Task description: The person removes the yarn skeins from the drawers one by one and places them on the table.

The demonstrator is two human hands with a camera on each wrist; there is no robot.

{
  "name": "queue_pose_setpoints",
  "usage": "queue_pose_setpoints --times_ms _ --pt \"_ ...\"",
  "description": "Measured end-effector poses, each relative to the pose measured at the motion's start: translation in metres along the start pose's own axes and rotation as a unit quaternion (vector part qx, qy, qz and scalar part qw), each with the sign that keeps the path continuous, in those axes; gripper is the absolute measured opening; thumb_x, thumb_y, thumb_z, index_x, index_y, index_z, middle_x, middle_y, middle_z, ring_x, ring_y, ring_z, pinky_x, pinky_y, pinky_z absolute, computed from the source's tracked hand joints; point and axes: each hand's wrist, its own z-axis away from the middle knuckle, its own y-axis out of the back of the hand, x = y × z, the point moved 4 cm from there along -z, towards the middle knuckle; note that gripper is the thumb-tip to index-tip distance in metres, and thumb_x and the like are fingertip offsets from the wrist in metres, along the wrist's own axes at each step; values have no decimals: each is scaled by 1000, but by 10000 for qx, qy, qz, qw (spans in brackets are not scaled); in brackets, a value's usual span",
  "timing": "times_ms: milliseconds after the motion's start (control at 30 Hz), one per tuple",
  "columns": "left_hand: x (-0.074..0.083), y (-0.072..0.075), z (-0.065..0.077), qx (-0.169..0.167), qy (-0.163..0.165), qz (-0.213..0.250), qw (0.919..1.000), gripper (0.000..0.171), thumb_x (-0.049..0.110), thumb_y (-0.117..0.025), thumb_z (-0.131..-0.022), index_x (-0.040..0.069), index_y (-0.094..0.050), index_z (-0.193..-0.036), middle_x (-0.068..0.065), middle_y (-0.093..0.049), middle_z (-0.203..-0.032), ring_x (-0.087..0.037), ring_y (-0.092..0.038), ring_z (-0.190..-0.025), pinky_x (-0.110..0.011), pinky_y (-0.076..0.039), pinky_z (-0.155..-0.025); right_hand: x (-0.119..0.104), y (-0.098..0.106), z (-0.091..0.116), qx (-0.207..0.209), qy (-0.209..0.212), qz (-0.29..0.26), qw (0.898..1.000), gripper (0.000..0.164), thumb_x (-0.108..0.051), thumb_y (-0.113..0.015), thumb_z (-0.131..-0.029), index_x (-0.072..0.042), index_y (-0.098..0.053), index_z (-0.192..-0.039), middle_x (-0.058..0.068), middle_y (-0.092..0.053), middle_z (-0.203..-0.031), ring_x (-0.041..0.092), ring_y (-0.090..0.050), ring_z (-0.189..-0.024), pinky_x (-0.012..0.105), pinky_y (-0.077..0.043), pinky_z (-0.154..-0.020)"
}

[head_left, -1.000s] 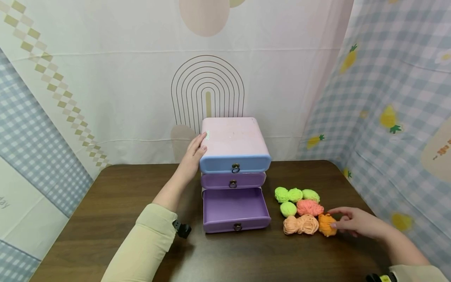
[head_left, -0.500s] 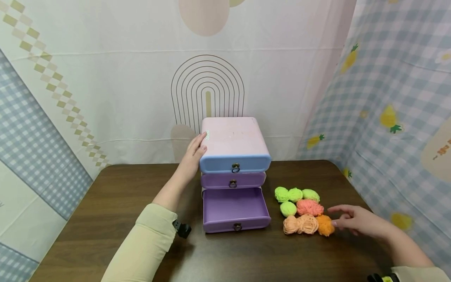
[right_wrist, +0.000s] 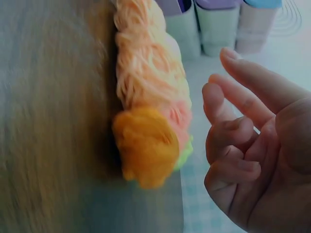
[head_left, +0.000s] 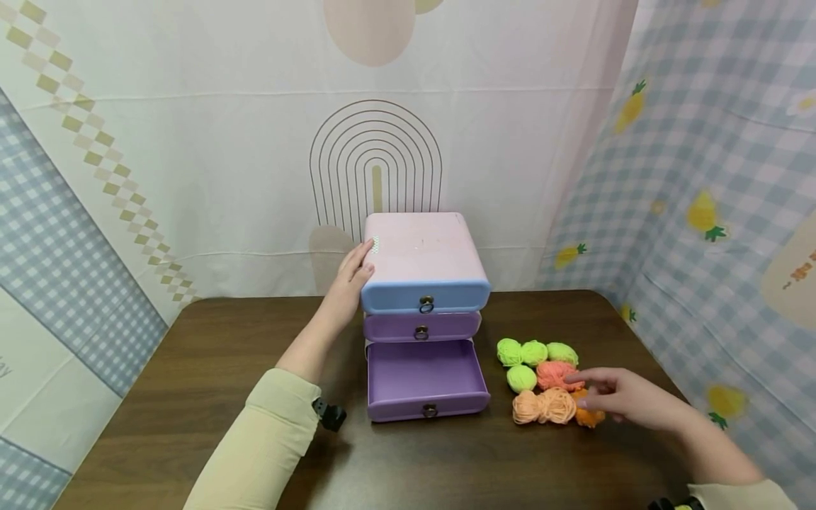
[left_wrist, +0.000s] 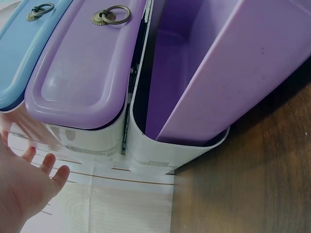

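My left hand (head_left: 347, 287) rests against the left side of a small drawer cabinet (head_left: 421, 251) with a pink top, fingers extended. Its lowest purple drawer (head_left: 398, 411) is pulled out, while the blue drawer (head_left: 395, 297) and the middle purple drawer (left_wrist: 80, 77) are closed. My right hand (head_left: 627, 398) hovers over the yarn balls, holding nothing, its fingers loosely bent. Below it, the orange yarn ball (right_wrist: 146, 145) is partly hidden in the head view. Beside that ball lie peach yarn (head_left: 542, 407) and coral yarn (head_left: 553, 374). Several lime-green yarn balls (head_left: 521, 378) sit behind and to the left.
Everything stands on a dark brown wooden table (head_left: 255, 439). A patterned white cloth (head_left: 255, 177) hangs right behind the cabinet, and a blue checked cloth (head_left: 695, 283) hangs along the right side.
The orange yarn ball has shifted slightly left, up against the peach yarn. My right hand has come off it and moved left over the yarn. My left hand has stayed put.
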Motion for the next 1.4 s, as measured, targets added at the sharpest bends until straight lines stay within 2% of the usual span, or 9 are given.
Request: queue_pose_setpoints --times_ms 100,300,400,533,733,1133,1400 --pt "-4 0 -2 22 -1 -16 10000 56 22 -40 -104 4 -28 -156 -23 -14 -161 -38 -12 -149 -58 -11 -117 -4 -11 -6 -137 190 -42 9997 45 -13 -60 -99 8 -51 -137 12 -59 -76 7 -43 -52 33 -42 -45" --pt "-38 -2 -15 132 -100 48 9999 56 28 -41 -104 13 -29 -157 -17 -14 -163 -34 -11 -150 -57 -10 -117 -11 -34 -17 -184 468 40 9987 42 -14 -62 -98 5 -56 -134 13 -65 -81 4 -49 -56 30 -46 -47" --pt "-45 -3 -17 189 -140 26 9997 56 32 -41 -104 17 -30 -157 -15 -15 -164 -31 -12 -150 -57 -10 -117 -15 -47 -22 -117 498 112 9986 41 -17 -65 -96 2 -59 -132 8 -67 -83 4 -51 -58 27 -47 -49" --pt "-46 -4 -17 210 -137 0 9997 57 36 -41 -103 21 -31 -157 -13 -16 -163 -30 -13 -150 -57 -12 -117 -21 -64 -29 -127 567 134 9982 42 -20 -66 -95 0 -61 -131 3 -65 -80 6 -53 -59 29 -48 -49" --pt "-46 -4 -17 193 -65 -50 9998 58 41 -40 -102 25 -31 -157 -13 -15 -164 -29 -13 -150 -57 -13 -117 -29 -86 -37 -309 519 89 9981 42 -22 -68 -94 -4 -63 -131 2 -65 -78 6 -52 -56 30 -49 -48" --pt "-46 -3 -16 173 -91 -22 9998 58 40 -40 -102 23 -30 -157 -10 -14 -164 -30 -12 -150 -58 -12 -117 -45 -137 -67 -484 636 -74 9968 43 -23 -70 -93 -9 -64 -133 -3 -63 -71 4 -45 -49 24 -43 -42" --pt "-45 -4 -15 166 -98 -7 9998 58 39 -40 -103 22 -30 -157 -10 -15 -164 -31 -12 -150 -59 -12 -116 -52 -156 -85 -418 622 -175 9970 41 -23 -71 -92 -17 -65 -132 -3 -61 -68 5 -46 -50 22 -40 -42"
